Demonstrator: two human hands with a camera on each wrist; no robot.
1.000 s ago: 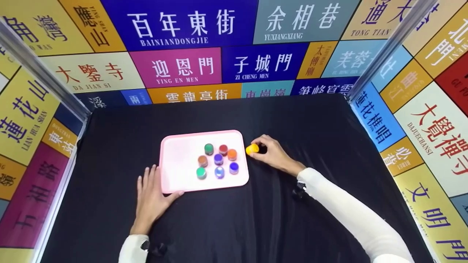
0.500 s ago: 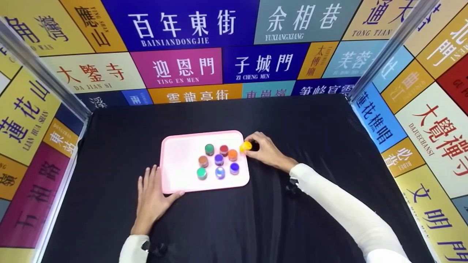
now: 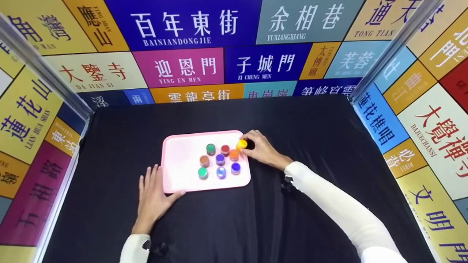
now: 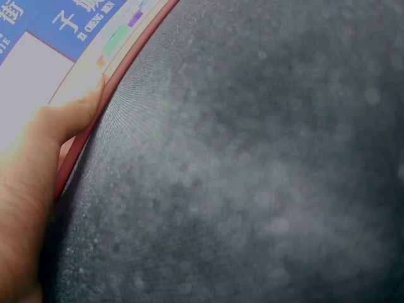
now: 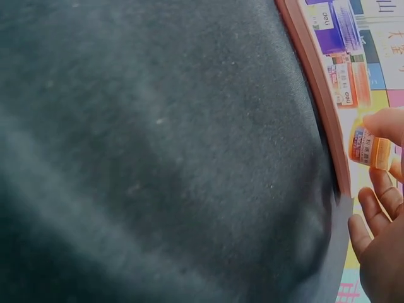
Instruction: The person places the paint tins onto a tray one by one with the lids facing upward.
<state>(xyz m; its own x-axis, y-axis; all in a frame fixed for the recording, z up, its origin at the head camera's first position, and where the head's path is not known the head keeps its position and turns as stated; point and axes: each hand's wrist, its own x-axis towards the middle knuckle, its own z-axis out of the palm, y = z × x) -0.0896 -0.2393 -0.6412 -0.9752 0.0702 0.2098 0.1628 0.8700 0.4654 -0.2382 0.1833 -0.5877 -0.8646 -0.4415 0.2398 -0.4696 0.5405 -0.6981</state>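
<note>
My right hand point(image 3: 262, 149) pinches a small yellow paint jar point(image 3: 241, 144) between thumb and fingertips, over the upper right corner of a pink tray point(image 3: 179, 157). In the right wrist view the jar point(image 5: 362, 148) is tilted and shows a printed label; the other fingers are spread below it. My left hand point(image 3: 150, 202) lies along the tray's left edge with fingers extended. Its thumb rests on the near rim, as the left wrist view also shows. Closest to the yellow jar stands an orange paint jar point(image 3: 234, 155), with a red jar point(image 3: 225, 149) beside it.
More paint jars stand on the tray's right half: dark green point(image 3: 210, 149), brown point(image 3: 204, 161), purple point(image 3: 220, 159), light green point(image 3: 203, 173), pale blue point(image 3: 221, 172) and blue point(image 3: 236, 168). A black cloth point(image 3: 219, 226) covers the table. Sign-printed panels point(image 3: 179, 67) enclose the back and sides.
My right hand has carried the yellow jar leftward and slightly away from me, from beside the tray to over its right corner. The left hand has stayed at the tray's edge.
</note>
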